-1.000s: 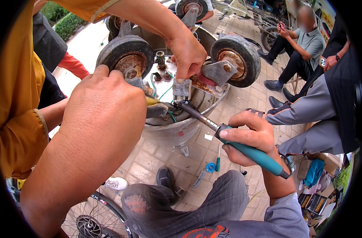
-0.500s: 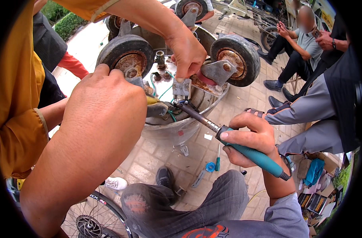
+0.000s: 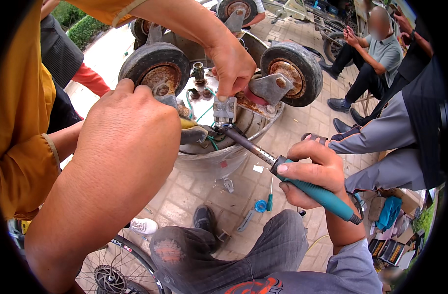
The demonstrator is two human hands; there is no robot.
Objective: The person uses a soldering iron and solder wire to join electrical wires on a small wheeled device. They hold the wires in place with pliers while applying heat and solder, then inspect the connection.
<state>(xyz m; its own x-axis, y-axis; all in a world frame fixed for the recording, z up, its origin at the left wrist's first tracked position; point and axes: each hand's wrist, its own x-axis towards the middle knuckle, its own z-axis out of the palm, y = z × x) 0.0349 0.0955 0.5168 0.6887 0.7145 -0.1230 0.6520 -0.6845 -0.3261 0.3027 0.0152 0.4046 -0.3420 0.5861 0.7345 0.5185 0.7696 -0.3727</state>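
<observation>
My right hand (image 3: 314, 171) is closed around the teal handle of a soldering iron (image 3: 319, 196). The iron's dark shaft points up and left, its tip at a small grey metal piece (image 3: 225, 109) and wires by the rim of an upturned round drum (image 3: 211, 164). A co-worker's hand (image 3: 231, 66) pinches that grey piece from above. My left hand (image 3: 130, 127) is curled closed beside a rusty caster wheel (image 3: 157, 68). Its fingertips are hidden, so what they grip cannot be seen. A yellow-handled tool (image 3: 187, 123) shows just beyond it.
A second caster (image 3: 292, 76) sits on the drum's right side. Green wires (image 3: 204, 115) run across its base. On the paving lie a screwdriver (image 3: 269, 201) and a blue tape roll (image 3: 260, 206). A bicycle wheel (image 3: 111, 277) is at lower left; people sit and stand at right.
My right hand has shifted slightly right with the iron's handle, while its tip stays about in place. My left hand and the co-worker's hand hardly move. A bystander's hand at right has risen.
</observation>
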